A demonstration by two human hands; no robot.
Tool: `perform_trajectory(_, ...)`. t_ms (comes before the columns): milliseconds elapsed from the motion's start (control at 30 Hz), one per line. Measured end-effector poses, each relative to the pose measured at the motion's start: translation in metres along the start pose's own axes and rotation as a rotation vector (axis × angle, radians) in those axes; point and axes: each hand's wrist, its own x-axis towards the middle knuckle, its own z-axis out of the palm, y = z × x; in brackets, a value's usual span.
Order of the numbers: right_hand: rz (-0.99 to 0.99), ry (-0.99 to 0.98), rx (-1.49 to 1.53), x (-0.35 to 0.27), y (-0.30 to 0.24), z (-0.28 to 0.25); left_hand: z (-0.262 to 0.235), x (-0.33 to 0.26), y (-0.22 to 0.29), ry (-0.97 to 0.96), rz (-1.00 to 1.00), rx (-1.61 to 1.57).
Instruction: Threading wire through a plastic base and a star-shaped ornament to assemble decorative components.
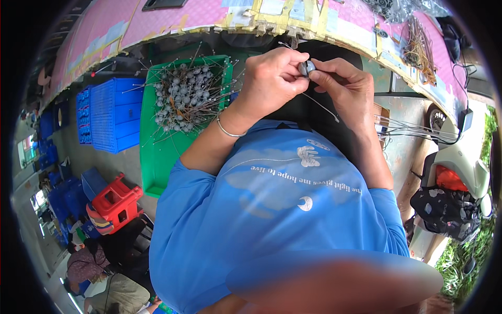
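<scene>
Both hands meet near the table's edge, around a small dark grey, rounded piece (307,67) with a shiny face. My left hand (272,78), with a bracelet on its wrist, pinches it from the left. The thumb and fingertips of my right hand (345,83) press on its right side. A thin pale cable (321,106) trails from beneath the fingers down to the right and ends in a small tip. To the left stands a green tray (155,167), its far part heaped with grey ball-shaped pieces (184,94) on thin cables, many poking over the rim.
A pink-covered table (209,11) edged with yellow tape curves across the far side. Bundled wires (420,44) lie on its right. Blue crates (115,115) and a red plastic stool (115,204) stand left. Thin cables (413,128) stretch along the right. Another person (86,267) sits at lower left.
</scene>
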Motion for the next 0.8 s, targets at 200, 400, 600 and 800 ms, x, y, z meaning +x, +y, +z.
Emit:
perform_trajectory(200, -0.068, 0.058, -0.033, 0.0, 0.013, 0.001, 0.001, 0.003, 0.0, -0.011, 0.039, 0.062)
perform_trajectory(400, -0.024, -0.028, 0.502, 0.001, 0.028, -0.025, 0.008, 0.009, 0.011, -0.117, -0.15, -0.421)
perform_trajectory(600, -0.008, -0.244, 0.767, 0.004, 0.024, -0.024, 0.018, 0.013, 0.016, -0.135, -0.081, -0.464)
perform_trajectory(800, -0.053, -0.061, 0.85, 0.012, 0.03, -0.017, 0.029, 0.016, 0.026, -0.07, -0.163, -0.459)
